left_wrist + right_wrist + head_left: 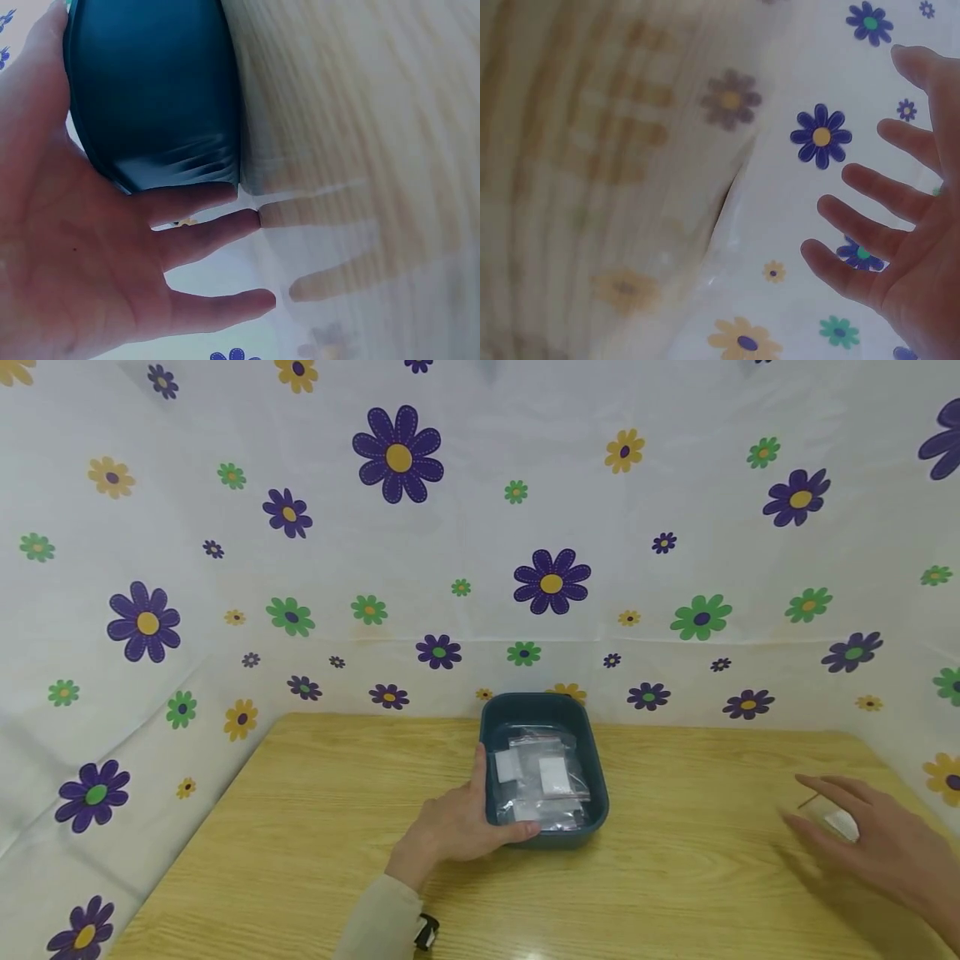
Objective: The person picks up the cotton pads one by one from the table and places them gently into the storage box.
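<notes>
A dark teal plastic bin (596,777) stands on the wooden table and holds several clear zip bags (525,806) with white pieces in them. My left hand (457,827) rests against its near left corner, the thumb over the front rim and a finger along the left side. In the left wrist view the fingers are straight and spread beside the bin (157,90). My right hand (885,843) is off to the right above the table, fingers spread in the right wrist view. A small white piece (842,824) in what looks like a clear bag shows between its thumb and fingers, blurred.
The wooden table (337,785) meets a white cloth wall (465,535) with printed flowers at the back and sides. The bin stands close to the back wall. A dark strap (426,932) is at the left wrist.
</notes>
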The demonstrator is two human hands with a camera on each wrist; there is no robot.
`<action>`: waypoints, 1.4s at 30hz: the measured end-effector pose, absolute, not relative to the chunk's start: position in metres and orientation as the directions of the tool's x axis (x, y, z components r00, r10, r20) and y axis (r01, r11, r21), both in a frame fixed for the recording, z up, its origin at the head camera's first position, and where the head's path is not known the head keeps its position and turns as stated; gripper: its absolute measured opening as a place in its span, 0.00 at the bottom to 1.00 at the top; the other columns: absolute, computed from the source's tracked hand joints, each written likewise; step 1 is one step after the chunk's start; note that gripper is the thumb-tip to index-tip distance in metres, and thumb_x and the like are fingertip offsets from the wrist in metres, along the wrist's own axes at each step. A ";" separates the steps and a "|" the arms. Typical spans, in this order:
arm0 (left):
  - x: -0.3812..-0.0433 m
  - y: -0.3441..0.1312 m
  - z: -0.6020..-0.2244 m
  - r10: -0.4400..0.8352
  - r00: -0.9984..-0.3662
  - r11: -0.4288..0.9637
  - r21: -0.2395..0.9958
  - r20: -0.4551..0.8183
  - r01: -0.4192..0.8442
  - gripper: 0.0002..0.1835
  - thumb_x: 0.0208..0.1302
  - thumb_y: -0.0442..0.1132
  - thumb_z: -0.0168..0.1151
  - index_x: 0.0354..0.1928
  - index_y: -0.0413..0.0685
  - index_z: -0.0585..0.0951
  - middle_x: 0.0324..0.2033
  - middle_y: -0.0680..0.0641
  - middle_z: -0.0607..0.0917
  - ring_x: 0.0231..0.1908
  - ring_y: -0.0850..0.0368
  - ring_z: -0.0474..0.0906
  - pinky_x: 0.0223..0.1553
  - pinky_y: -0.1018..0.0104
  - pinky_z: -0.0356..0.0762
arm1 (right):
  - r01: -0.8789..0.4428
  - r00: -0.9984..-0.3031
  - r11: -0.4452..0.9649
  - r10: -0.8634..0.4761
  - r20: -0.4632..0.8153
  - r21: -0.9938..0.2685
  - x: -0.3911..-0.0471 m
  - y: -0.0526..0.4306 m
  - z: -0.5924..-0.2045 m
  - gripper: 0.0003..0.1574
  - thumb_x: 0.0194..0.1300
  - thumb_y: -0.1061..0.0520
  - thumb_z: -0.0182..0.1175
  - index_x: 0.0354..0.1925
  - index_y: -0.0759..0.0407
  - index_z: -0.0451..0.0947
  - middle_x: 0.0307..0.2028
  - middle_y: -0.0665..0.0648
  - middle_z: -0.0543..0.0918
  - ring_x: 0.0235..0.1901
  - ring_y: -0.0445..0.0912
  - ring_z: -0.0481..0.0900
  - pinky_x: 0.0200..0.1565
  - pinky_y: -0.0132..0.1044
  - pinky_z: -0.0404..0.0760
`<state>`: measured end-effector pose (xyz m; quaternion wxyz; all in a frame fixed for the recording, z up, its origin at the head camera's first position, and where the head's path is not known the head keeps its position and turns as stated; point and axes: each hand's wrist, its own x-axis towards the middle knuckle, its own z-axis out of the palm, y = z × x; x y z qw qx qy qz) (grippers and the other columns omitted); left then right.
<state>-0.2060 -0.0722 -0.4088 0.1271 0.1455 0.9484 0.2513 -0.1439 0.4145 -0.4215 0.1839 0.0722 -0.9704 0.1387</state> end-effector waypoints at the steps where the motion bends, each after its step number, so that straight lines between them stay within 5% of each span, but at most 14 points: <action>1: -0.206 -0.072 -0.409 0.340 -0.926 0.829 0.518 -0.166 0.211 0.72 0.53 0.81 0.60 0.82 0.52 0.31 0.72 0.37 0.73 0.55 0.43 0.83 0.52 0.46 0.81 | -0.180 -0.928 0.951 -0.079 0.364 -0.250 -0.143 0.417 -0.422 0.40 0.63 0.45 0.73 0.62 0.68 0.76 0.56 0.79 0.77 0.48 0.77 0.75 0.39 0.69 0.74; 8: -0.208 -0.070 -0.409 0.334 -0.930 0.828 0.518 -0.152 0.212 0.72 0.52 0.84 0.57 0.83 0.53 0.33 0.74 0.38 0.70 0.60 0.42 0.81 0.55 0.47 0.80 | -0.152 -0.911 0.956 -0.038 0.411 -0.249 -0.140 0.433 -0.427 0.39 0.62 0.46 0.73 0.60 0.71 0.76 0.52 0.83 0.77 0.45 0.79 0.75 0.37 0.69 0.74; 15: -0.210 -0.070 -0.409 0.329 -0.932 0.836 0.506 -0.154 0.212 0.72 0.52 0.83 0.57 0.83 0.52 0.33 0.72 0.36 0.73 0.59 0.41 0.82 0.52 0.46 0.81 | -0.055 -0.931 0.960 0.050 0.362 -0.275 -0.140 0.449 -0.426 0.42 0.65 0.43 0.70 0.63 0.72 0.73 0.54 0.85 0.74 0.42 0.82 0.74 0.24 0.50 0.75; 21: -0.210 -0.070 -0.410 0.335 -0.929 0.832 0.511 -0.156 0.214 0.72 0.52 0.82 0.59 0.83 0.52 0.32 0.70 0.35 0.75 0.56 0.42 0.83 0.50 0.47 0.82 | -0.003 -0.955 0.943 0.095 0.279 -0.333 -0.139 0.461 -0.430 0.44 0.69 0.43 0.66 0.68 0.73 0.68 0.58 0.85 0.70 0.50 0.83 0.69 0.40 0.72 0.71; 23: -0.210 -0.071 -0.410 0.336 -0.929 0.831 0.513 -0.157 0.214 0.72 0.52 0.82 0.59 0.82 0.52 0.32 0.70 0.35 0.75 0.55 0.42 0.84 0.50 0.47 0.82 | -0.002 -0.956 0.933 0.104 0.275 -0.359 -0.140 0.465 -0.433 0.43 0.70 0.44 0.65 0.68 0.74 0.68 0.58 0.86 0.69 0.50 0.82 0.69 0.42 0.73 0.70; 27: -0.210 -0.071 -0.411 0.338 -0.928 0.828 0.518 -0.159 0.213 0.73 0.51 0.82 0.60 0.82 0.51 0.31 0.69 0.35 0.75 0.55 0.42 0.84 0.51 0.47 0.81 | -0.052 -0.948 0.899 0.093 0.305 -0.435 -0.139 0.473 -0.445 0.39 0.72 0.51 0.64 0.68 0.76 0.66 0.59 0.88 0.69 0.54 0.80 0.66 0.63 0.59 0.71; 30: -0.210 -0.071 -0.410 0.340 -0.926 0.826 0.523 -0.163 0.211 0.73 0.51 0.82 0.61 0.82 0.52 0.30 0.70 0.34 0.74 0.56 0.41 0.83 0.53 0.46 0.81 | -0.087 -0.951 0.871 0.072 0.301 -0.483 -0.140 0.479 -0.450 0.38 0.74 0.55 0.62 0.69 0.79 0.63 0.61 0.90 0.66 0.59 0.82 0.60 0.74 0.61 0.57; 31: -0.211 -0.071 -0.411 0.341 -0.926 0.825 0.524 -0.164 0.211 0.74 0.51 0.82 0.61 0.82 0.52 0.30 0.70 0.34 0.74 0.57 0.41 0.83 0.53 0.46 0.81 | -0.070 -0.957 0.869 0.081 0.280 -0.490 -0.140 0.480 -0.450 0.39 0.75 0.54 0.60 0.70 0.80 0.61 0.62 0.90 0.64 0.60 0.84 0.58 0.67 0.73 0.55; 35: -0.211 -0.071 -0.411 0.344 -0.924 0.822 0.528 -0.165 0.212 0.74 0.51 0.81 0.62 0.82 0.52 0.30 0.70 0.33 0.74 0.57 0.40 0.83 0.55 0.45 0.80 | -0.031 -0.966 0.858 0.105 0.235 -0.512 -0.142 0.484 -0.450 0.38 0.77 0.54 0.57 0.69 0.82 0.59 0.63 0.91 0.60 0.60 0.86 0.56 0.62 0.79 0.52; 38: -0.211 -0.071 -0.410 0.345 -0.924 0.821 0.531 -0.166 0.211 0.74 0.51 0.81 0.62 0.82 0.51 0.30 0.69 0.33 0.75 0.56 0.40 0.83 0.55 0.46 0.80 | -0.056 -0.953 0.849 0.111 0.280 -0.526 -0.143 0.493 -0.459 0.38 0.74 0.54 0.62 0.68 0.78 0.65 0.66 0.48 0.77 0.64 0.47 0.72 0.75 0.42 0.59; 40: -0.210 -0.071 -0.410 0.346 -0.923 0.820 0.532 -0.169 0.210 0.73 0.52 0.80 0.62 0.82 0.51 0.31 0.70 0.34 0.74 0.56 0.41 0.83 0.55 0.46 0.80 | -0.072 -0.944 0.843 0.115 0.309 -0.534 -0.144 0.498 -0.465 0.37 0.71 0.54 0.66 0.68 0.73 0.68 0.54 0.19 0.70 0.54 0.19 0.64 0.60 0.18 0.60; 42: -0.210 -0.071 -0.410 0.347 -0.923 0.820 0.533 -0.169 0.211 0.73 0.52 0.80 0.62 0.82 0.51 0.31 0.70 0.34 0.74 0.57 0.41 0.82 0.55 0.46 0.80 | -0.081 -0.942 0.853 0.104 0.319 -0.516 -0.145 0.503 -0.468 0.36 0.68 0.53 0.69 0.67 0.72 0.72 0.50 0.18 0.70 0.42 0.09 0.46 0.42 0.18 0.57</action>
